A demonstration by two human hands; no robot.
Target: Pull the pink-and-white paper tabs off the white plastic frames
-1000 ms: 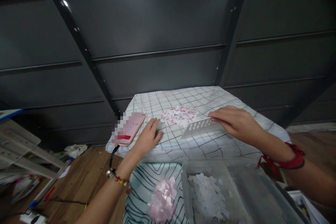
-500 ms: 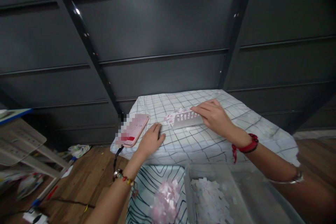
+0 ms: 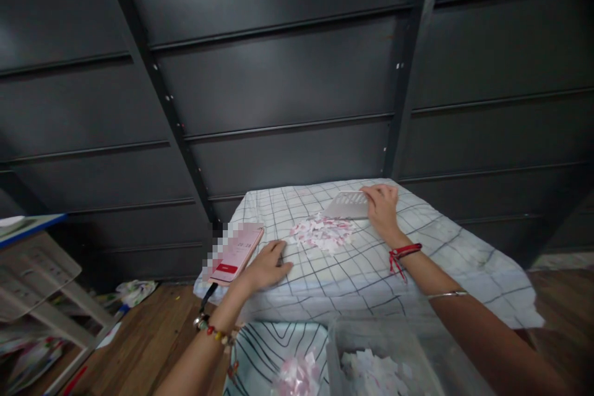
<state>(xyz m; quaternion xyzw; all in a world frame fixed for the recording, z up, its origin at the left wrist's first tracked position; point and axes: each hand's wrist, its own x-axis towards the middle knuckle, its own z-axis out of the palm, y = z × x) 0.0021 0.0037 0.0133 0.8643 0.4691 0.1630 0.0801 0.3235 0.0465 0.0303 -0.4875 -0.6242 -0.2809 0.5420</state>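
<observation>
My right hand (image 3: 383, 205) grips the right end of a white slotted plastic tray (image 3: 347, 205), its fingers over the top edge. The tray is tilted above the tablecloth, just behind a loose heap of small white and pink paper pieces (image 3: 322, 232). My left hand (image 3: 268, 267) lies on the cloth to the left of the heap, fingers stretched out and thumb apart. Beside it is a pink phone (image 3: 239, 253) with a lit screen, partly blurred out.
The table has a white checked cloth (image 3: 315, 284). In front are a patterned tray (image 3: 260, 352) with shiny pink packets (image 3: 297, 377) and a clear plastic bin (image 3: 417, 352) with paper pieces (image 3: 375, 374). A dark panelled wall (image 3: 288, 86) stands behind; a blue-edged desk (image 3: 32, 235) is left.
My right hand has moved the slotted tray back and slightly right, so the paper heap now shows in front of it. My left hand stays beside the phone. The view has tilted up.
</observation>
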